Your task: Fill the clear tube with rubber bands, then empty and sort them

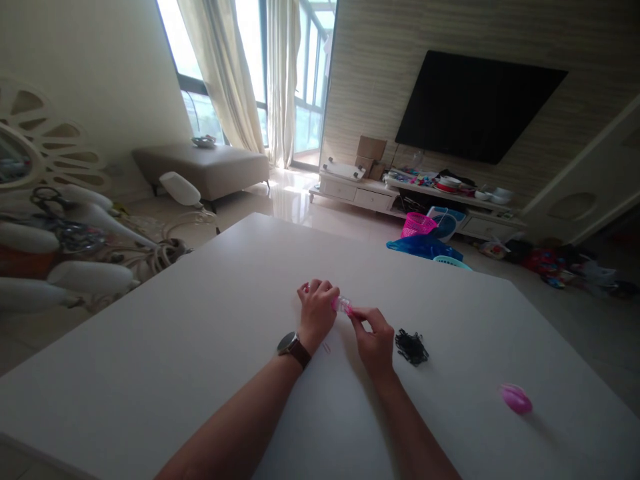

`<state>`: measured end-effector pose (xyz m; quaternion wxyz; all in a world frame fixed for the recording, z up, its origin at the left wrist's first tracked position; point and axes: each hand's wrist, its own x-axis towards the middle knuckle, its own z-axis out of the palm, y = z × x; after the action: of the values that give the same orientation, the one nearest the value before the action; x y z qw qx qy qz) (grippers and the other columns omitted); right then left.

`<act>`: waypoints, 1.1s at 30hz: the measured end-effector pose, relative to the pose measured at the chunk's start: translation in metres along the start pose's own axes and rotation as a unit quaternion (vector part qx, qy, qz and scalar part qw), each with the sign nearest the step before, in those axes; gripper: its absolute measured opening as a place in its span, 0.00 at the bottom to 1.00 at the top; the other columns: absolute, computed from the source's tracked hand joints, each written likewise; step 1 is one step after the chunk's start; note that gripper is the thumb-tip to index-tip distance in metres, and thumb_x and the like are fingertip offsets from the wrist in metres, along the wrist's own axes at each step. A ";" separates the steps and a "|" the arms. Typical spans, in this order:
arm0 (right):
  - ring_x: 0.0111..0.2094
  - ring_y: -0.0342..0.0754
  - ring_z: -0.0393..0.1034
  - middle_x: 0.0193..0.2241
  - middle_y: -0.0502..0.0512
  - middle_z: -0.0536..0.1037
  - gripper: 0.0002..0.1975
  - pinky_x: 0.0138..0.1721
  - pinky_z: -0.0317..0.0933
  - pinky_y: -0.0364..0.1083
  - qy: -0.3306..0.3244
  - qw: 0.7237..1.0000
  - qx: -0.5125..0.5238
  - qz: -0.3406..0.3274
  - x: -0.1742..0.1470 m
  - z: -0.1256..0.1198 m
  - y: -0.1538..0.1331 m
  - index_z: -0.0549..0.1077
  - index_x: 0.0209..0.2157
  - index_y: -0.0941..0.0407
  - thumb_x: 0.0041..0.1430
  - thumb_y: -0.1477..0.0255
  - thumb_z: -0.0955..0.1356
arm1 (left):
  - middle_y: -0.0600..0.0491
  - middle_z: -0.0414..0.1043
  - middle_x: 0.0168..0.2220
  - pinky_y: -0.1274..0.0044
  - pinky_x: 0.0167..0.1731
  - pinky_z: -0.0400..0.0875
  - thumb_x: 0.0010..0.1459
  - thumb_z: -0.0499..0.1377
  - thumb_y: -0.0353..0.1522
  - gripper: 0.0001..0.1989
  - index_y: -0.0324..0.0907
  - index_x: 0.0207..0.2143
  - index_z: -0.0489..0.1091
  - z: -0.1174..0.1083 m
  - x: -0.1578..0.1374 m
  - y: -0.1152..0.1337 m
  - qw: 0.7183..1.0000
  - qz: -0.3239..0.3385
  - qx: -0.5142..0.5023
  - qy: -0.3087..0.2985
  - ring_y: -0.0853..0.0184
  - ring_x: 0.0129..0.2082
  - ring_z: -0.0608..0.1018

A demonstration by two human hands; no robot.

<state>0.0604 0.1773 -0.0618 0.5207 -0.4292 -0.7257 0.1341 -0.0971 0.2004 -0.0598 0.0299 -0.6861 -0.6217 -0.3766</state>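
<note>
Over the middle of the white table (210, 320), my left hand (319, 307) is wrapped around a small clear plastic container with pink parts (343, 305). More pink shows past its fingers on the far left side. The thumb and fingers of my right hand (376, 337) pinch the pink right end of that container; what exactly is between these fingertips is too small to make out. A thin pink clip-like piece (327, 347) lies beside my left wrist. Just right of my right hand sits a pile of small black clips or pins (412, 347).
A shiny pink oval object (517, 399) rests on the table's right side. Beyond the far edge are a pink basket (419, 225), a blue plastic bag (425, 247) and a low TV cabinet (360, 195). White chair-like shapes (90, 275) stand at left.
</note>
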 end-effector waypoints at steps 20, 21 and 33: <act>0.39 0.49 0.76 0.36 0.54 0.81 0.05 0.43 0.71 0.49 0.096 0.995 -0.018 -0.035 -0.001 0.001 -0.016 0.77 0.41 0.52 0.68 0.70 0.67 | 0.49 0.70 0.42 0.63 0.50 0.58 0.56 0.56 0.22 0.12 0.45 0.40 0.62 0.006 -0.004 0.010 0.996 0.028 -0.081 -0.029 0.59 0.44 0.72; 0.40 0.50 0.76 0.37 0.55 0.81 0.06 0.44 0.71 0.50 0.098 0.994 -0.019 -0.036 -0.001 0.001 -0.016 0.77 0.42 0.52 0.68 0.70 0.67 | 0.49 0.69 0.42 0.64 0.50 0.59 0.57 0.56 0.22 0.12 0.45 0.40 0.61 0.007 -0.005 0.010 0.995 0.028 -0.089 -0.031 0.60 0.43 0.72; 0.44 0.52 0.70 0.40 0.58 0.75 0.15 0.45 0.70 0.54 0.052 0.993 -0.021 -0.106 -0.003 0.002 -0.012 0.74 0.49 0.52 0.67 0.78 0.62 | 0.53 0.66 0.38 0.67 0.45 0.63 0.59 0.57 0.27 0.10 0.45 0.38 0.56 0.013 -0.005 0.008 0.983 0.028 -0.178 -0.024 0.63 0.37 0.72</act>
<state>0.0530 0.1685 -0.0568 0.5596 -0.3672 -0.7419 0.0407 -0.0841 0.2007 -0.0686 -0.0971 -0.7063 -0.5262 -0.4636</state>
